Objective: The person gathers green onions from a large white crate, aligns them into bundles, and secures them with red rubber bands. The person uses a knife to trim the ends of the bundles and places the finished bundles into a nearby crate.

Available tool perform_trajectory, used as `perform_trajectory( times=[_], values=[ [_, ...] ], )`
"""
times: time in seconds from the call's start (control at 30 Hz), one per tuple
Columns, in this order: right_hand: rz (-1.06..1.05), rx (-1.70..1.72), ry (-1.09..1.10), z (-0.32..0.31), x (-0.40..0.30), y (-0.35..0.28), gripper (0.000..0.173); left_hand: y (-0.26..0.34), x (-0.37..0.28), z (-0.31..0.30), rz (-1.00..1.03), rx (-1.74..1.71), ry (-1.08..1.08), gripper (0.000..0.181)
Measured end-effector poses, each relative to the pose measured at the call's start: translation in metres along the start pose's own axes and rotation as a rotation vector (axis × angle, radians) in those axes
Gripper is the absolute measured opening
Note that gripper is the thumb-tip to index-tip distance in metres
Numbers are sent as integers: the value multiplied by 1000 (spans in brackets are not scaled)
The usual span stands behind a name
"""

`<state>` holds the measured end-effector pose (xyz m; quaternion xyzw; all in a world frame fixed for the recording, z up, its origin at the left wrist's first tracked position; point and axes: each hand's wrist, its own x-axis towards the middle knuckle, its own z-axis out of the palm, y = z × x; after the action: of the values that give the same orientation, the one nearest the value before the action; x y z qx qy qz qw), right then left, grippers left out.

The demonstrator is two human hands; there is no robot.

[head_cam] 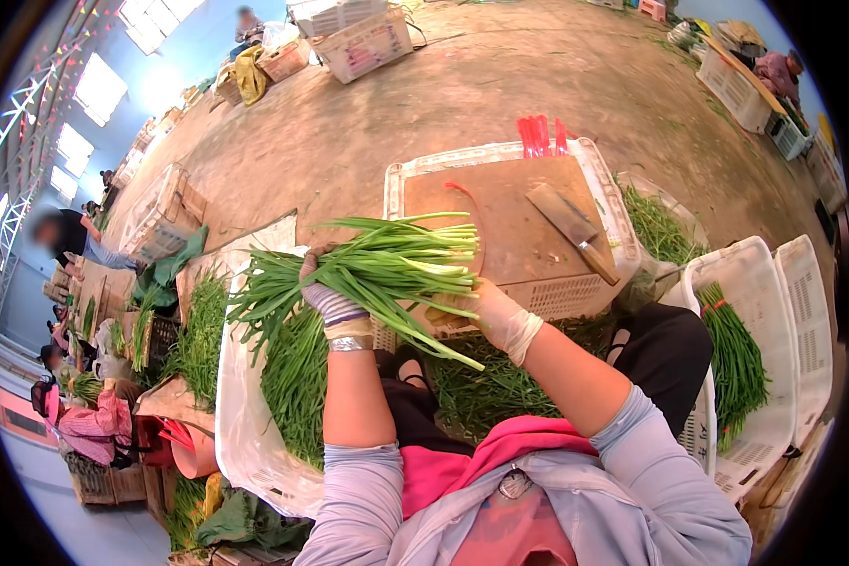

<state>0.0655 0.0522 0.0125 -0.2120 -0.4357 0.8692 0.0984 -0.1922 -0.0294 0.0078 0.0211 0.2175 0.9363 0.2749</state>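
Note:
A loose bunch of garlic chives [403, 265] is held level in front of me, white stem ends to the right and leaf tips to the left. My left hand [327, 293], in a striped knit glove, grips the leafy part; its fingers are partly hidden. At the stem ends, my right hand [499, 318] in a thin pale glove holds the lower stems, its fingertips partly under them. Just beyond lies a wooden cutting board [495, 191] on an upturned white plastic crate [559, 293]. A cleaver [569, 226] and a thin red tie [460, 187] rest on the board.
Left of me, a lined white crate [244, 439] holds loose greens. At right, a white crate [750, 247] contains tied chives [732, 361]. Red strips [534, 136] hang at the board crate's far edge. Trimmings [495, 385] cover the floor between my feet. Other people sit or stand farther off.

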Motion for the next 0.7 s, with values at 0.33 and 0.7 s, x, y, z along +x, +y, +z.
perform_trajectory(
  times=[0.33, 0.7],
  values=[
    [-288, 113, 9, 12, 23, 15, 38, 1, 3, -8, -4, 23, -19, 20],
    [-515, -1328, 178, -27, -35, 30, 96, 21, 20, -27, 58, -29, -43, 15]
  ],
)
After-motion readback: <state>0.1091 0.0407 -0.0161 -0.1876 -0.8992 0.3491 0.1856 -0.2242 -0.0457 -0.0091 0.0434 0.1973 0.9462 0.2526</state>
